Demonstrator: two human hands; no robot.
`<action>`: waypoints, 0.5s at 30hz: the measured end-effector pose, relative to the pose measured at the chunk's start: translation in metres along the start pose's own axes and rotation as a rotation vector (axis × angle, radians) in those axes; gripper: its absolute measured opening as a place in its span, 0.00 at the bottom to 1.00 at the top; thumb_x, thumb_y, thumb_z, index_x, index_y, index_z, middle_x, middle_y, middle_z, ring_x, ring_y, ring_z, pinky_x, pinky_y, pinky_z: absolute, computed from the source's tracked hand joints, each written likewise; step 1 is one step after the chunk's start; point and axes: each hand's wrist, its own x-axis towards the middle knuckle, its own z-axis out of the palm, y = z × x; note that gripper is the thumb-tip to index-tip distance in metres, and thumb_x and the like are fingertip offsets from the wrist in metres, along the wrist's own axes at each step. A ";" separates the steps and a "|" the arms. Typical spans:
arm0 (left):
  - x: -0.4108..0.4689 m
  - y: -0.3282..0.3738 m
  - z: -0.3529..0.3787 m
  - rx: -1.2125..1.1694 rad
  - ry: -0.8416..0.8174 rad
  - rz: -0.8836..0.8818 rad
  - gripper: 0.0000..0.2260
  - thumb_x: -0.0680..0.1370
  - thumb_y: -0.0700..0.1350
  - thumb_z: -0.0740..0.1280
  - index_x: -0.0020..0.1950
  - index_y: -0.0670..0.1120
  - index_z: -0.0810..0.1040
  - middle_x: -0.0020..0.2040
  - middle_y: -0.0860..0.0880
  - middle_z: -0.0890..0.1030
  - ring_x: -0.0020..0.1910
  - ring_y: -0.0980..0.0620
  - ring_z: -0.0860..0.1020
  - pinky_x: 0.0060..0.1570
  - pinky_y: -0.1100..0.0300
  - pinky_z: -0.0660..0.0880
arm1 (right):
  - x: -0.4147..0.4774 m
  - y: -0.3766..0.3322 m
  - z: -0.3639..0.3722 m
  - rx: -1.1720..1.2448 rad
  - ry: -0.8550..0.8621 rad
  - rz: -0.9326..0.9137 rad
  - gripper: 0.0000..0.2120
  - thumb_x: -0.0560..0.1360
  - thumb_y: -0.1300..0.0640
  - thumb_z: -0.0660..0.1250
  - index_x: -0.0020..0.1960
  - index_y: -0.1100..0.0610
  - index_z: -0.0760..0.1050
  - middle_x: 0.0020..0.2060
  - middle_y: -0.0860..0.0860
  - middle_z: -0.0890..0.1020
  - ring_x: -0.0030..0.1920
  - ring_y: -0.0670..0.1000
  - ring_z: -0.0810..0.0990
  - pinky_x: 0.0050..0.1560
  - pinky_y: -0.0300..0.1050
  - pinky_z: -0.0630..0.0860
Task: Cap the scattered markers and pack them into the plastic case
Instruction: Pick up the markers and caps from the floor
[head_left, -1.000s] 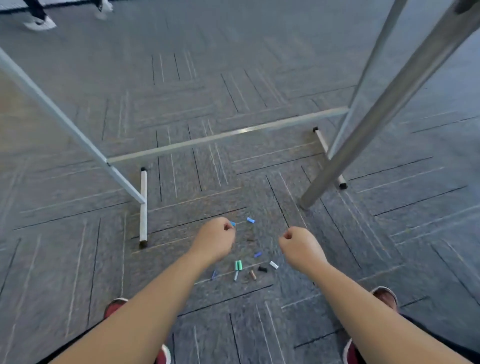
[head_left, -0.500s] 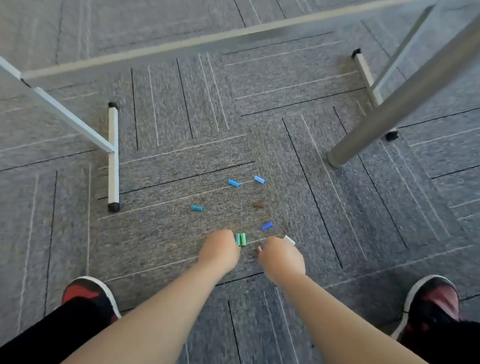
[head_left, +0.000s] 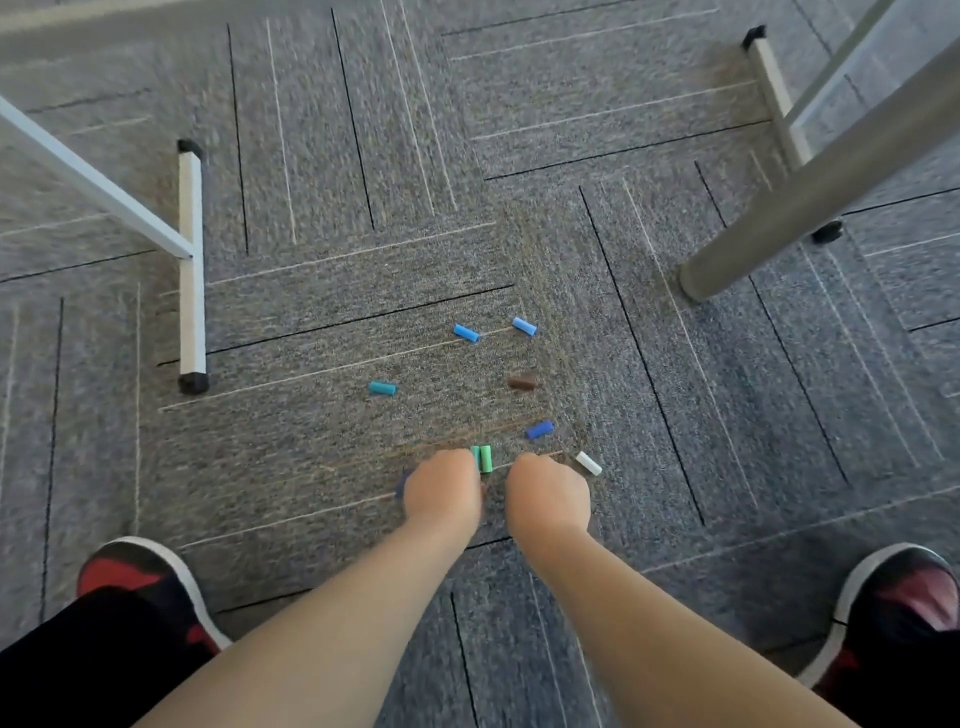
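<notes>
Caps (head_left: 521, 383) lie scattered on grey carpet (head_left: 311, 156) between two metal legs, a green pair (head_left: 482, 458) just beyond both hands. Left hand (head_left: 442, 489) and right hand (head_left: 548, 493) rest knuckles-up on the floor, fingers curled under; any hold cannot be told.

Grey carpet-tile floor (head_left: 322, 156), lined in black and pale stripes. White metal frame foot (head_left: 191, 265) with black end caps at left, a second foot (head_left: 777, 98) upper right; thick grey pole (head_left: 810, 187) slants down to the floor. Red-and-black shoes at lower left (head_left: 140, 577) and lower right (head_left: 904, 592).
</notes>
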 end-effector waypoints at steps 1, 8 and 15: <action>0.000 0.000 0.002 0.015 -0.004 0.011 0.04 0.77 0.38 0.66 0.47 0.47 0.79 0.42 0.50 0.80 0.42 0.49 0.79 0.35 0.55 0.71 | 0.000 0.000 0.000 0.021 0.005 -0.004 0.09 0.77 0.65 0.61 0.56 0.58 0.74 0.47 0.52 0.83 0.46 0.54 0.83 0.36 0.44 0.71; -0.002 0.003 -0.007 -0.141 0.017 -0.041 0.04 0.77 0.37 0.64 0.49 0.44 0.74 0.35 0.51 0.72 0.39 0.48 0.76 0.40 0.54 0.76 | -0.001 0.009 -0.004 0.280 0.086 -0.021 0.11 0.78 0.64 0.59 0.61 0.59 0.69 0.60 0.55 0.74 0.48 0.55 0.80 0.40 0.48 0.78; 0.005 0.000 -0.017 -0.239 0.060 0.061 0.18 0.74 0.32 0.62 0.59 0.48 0.67 0.42 0.49 0.76 0.40 0.48 0.77 0.36 0.50 0.76 | -0.001 0.006 -0.010 0.228 0.050 -0.102 0.14 0.77 0.67 0.59 0.62 0.58 0.68 0.53 0.55 0.79 0.47 0.56 0.81 0.39 0.48 0.74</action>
